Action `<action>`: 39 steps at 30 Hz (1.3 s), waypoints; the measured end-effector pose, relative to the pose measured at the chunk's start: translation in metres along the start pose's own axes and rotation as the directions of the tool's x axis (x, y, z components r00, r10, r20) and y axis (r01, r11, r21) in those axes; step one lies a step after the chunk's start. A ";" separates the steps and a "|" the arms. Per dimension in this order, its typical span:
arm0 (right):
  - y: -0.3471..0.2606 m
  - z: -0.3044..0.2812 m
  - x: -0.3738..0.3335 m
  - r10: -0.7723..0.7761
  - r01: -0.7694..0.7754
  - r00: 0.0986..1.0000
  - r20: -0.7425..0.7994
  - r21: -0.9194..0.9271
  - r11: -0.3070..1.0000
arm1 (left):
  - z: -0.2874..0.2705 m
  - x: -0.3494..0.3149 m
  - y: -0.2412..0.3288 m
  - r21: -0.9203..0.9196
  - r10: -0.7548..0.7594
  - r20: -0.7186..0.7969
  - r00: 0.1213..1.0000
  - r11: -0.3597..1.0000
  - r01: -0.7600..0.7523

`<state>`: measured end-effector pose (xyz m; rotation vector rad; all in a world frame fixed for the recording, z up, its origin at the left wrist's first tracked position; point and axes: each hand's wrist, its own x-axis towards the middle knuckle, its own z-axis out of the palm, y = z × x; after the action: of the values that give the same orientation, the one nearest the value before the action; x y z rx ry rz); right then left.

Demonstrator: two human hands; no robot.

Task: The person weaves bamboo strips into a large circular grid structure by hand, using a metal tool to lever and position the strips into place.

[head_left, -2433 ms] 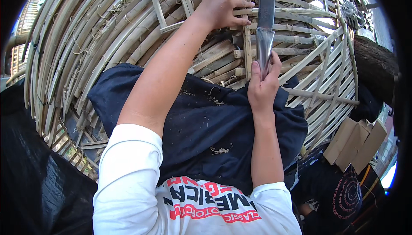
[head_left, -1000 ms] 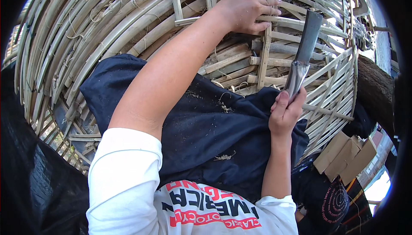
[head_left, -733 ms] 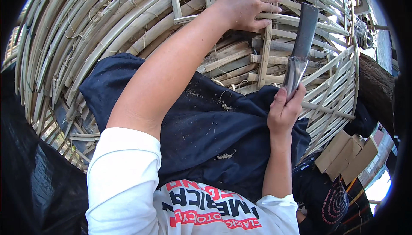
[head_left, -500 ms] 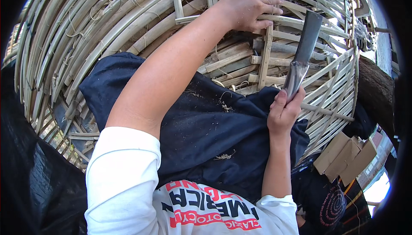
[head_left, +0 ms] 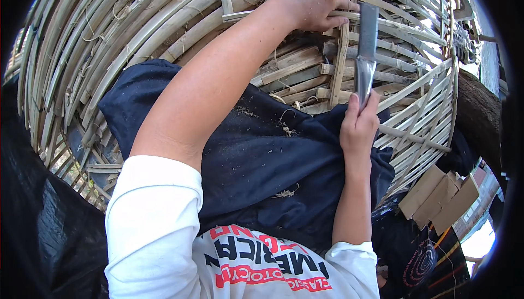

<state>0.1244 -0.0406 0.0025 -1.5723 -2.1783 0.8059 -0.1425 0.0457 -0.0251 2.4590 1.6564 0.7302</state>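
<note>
Curved bamboo strips [head_left: 109, 37] fill the upper left, packed close together in long arcs, with thin curly fibres clinging to some of them. On the upper right, a lattice [head_left: 401, 64] of pale slats bends around the side; a rough brown log [head_left: 477, 102] lies past its edge, with a piece of folded cardboard [head_left: 439, 198] lower down. Dark cloth [head_left: 245, 173] covers the person's lap, dotted with small tufts of shavings [head_left: 286, 193]. A glossy black sheet [head_left: 54, 228] shows at the left, and the person's white shirt [head_left: 153, 211] fills the bottom.

The left hand [head_left: 315, 3] reaches to the top of the view, its fingers fanned over an upright slat [head_left: 339, 64]. Its palm is hidden, so I cannot tell whether that grip is closed on the slat or only lying on it. The right hand [head_left: 358, 121] has its grip wrapped around the shiny metal handle [head_left: 364, 78] of a tool [head_left: 367, 58]. Its flat, dark blade [head_left: 368, 31] points up and away, just right of the upright slat, with the squared tip near the left fingertips. Whether the blade touches the lattice behind it is unclear.
</note>
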 end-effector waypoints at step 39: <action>0.008 0.007 0.033 0.186 -0.145 0.982 0.008 0.663 0.735 | -0.039 -0.031 0.057 0.345 -0.306 -0.269 0.913 0.855 0.388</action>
<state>0.1148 -0.0092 -0.0096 -1.3782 -1.4478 1.3806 -0.1201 -0.0127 0.0178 2.2534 2.4613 0.6702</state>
